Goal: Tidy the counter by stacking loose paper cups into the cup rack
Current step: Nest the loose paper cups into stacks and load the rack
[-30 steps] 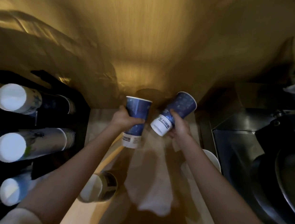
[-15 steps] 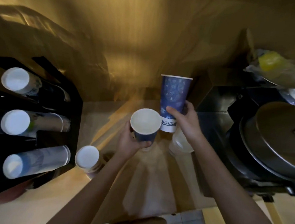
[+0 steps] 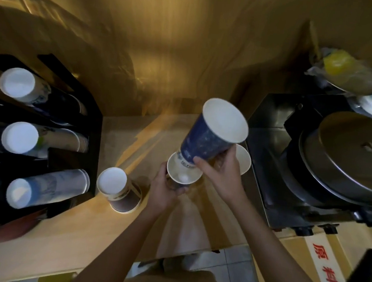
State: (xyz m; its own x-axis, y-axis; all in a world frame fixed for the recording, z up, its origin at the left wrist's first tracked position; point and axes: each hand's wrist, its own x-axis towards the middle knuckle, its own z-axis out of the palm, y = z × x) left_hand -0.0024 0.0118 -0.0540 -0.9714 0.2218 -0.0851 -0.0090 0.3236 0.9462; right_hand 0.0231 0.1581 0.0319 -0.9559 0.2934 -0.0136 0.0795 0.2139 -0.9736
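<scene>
Two blue paper cups meet over the middle of a wooden counter [image 3: 61, 238]. The upper cup [image 3: 209, 140], dark blue with a pale speckled pattern and a white band with dark print at its base, tilts with its white mouth up and to the right, and its base sits inside the mouth of the lower cup [image 3: 183, 174]. The right hand [image 3: 220, 172] grips the upper cup near its base, fingers curled round the wall. The left hand [image 3: 165, 190] wraps the lower cup from below and from the left, so only its white rim, pale inside and a little dark wall show.

At the left edge of the counter stands a black cup rack [image 3: 91, 138] with three slanted channels, each holding a nested row of cups with white bottoms facing the camera: the top row [image 3: 18, 84], the middle row [image 3: 20, 138] and the bottom row [image 3: 43, 187], which is pale blue. Just beside the rack, a short stack [image 3: 119, 190] of brown-walled cups stands upside down on the counter, its white bottom uppermost. Behind the right hand a white bowl-like rim [image 3: 244, 161] shows, partly hidden. To the right sits a dark metal appliance [image 3: 267, 169] carrying a round steel lid [image 3: 353, 154]. A white label [image 3: 324, 267] with red characters lies at lower right.
</scene>
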